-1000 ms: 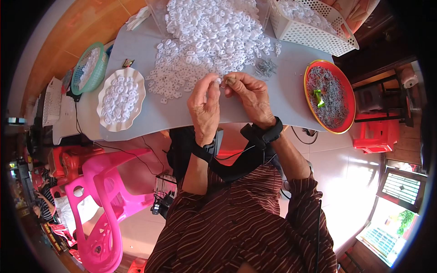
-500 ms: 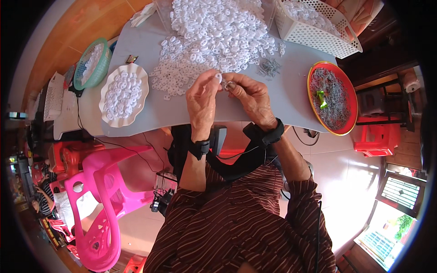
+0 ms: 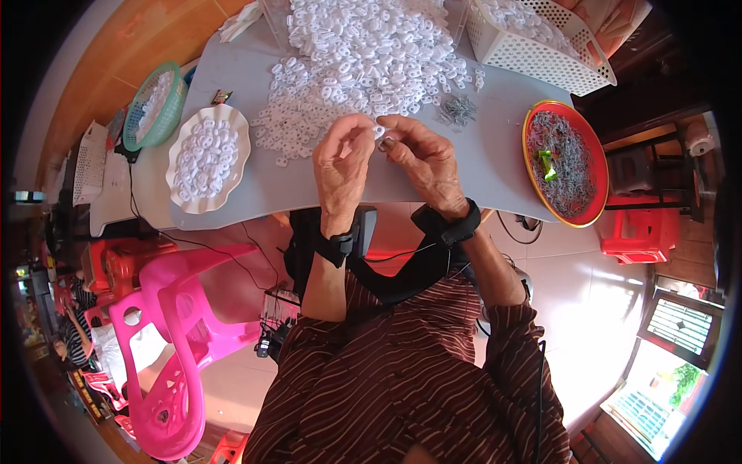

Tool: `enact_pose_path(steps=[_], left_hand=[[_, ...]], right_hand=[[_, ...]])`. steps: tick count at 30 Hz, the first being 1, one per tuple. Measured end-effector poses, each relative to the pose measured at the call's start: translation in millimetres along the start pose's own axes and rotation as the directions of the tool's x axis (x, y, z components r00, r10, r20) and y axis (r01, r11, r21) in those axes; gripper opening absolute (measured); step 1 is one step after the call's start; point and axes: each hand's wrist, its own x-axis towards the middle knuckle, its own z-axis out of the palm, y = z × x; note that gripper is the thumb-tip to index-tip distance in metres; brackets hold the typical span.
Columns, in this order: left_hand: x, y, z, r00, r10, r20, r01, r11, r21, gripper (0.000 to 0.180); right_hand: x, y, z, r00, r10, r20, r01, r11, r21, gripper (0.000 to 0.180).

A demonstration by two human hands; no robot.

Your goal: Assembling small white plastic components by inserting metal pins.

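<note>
Matt grey table (image 3: 502, 147) — white plastic pieces (image 3: 363, 62), glossy red tray (image 3: 593, 155)

Scalloped plate (image 3: 232, 174): lying at the left of the frame, holding white rings.
Green basket (image 3: 158, 104): sitting at the upper left.
White basket (image 3: 533, 58): standing at the upper right.
Red tray (image 3: 595, 166): resting at the right, holding grey metal bits.
Pink chair (image 3: 166, 325): standing at the lower left.

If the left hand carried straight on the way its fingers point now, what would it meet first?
Most likely the big heap of small white plastic pieces on the grey table. The left hand points up-table toward it, though its height above the heap's near edge is unclear.
</note>
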Motion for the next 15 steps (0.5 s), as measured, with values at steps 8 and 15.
enact_pose_path(steps=[8, 15], left_hand=[[-0.2, 5.5, 4.9, 0.994, 0.076, 0.073, -0.084, 0.989, 0.122, 0.009], [-2.9, 4.6, 7.5, 0.985, 0.082, 0.149, -0.142, 0.879, 0.455, 0.020]], right_hand=[[0.4, -0.6, 1.8, 0.997, 0.004, -0.072, -0.008, 0.999, -0.051, 0.028], [0.2, 0.4, 3.4, 0.994, -0.051, -0.098, 0.051, 0.999, -0.004, 0.024]])
